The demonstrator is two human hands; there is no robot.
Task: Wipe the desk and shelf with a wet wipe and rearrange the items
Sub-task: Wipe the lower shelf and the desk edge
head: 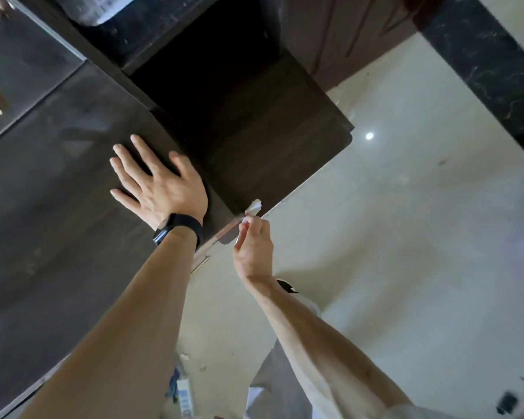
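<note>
wipe [253, 207] soft, limp, light; right hand [253, 252] pinches bunched end, prob at shelf [270, 152] edge mid-frame. left hand [164, 189] flat on worktop [58, 207], fingers [139, 152] spread.

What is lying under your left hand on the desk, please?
Only the dark desk top shows around the left hand, which lies flat with its fingers spread. The palm covers whatever is directly beneath.

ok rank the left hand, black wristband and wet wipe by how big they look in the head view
left hand, largest
black wristband
wet wipe, smallest, though the right hand hides part of it
</note>
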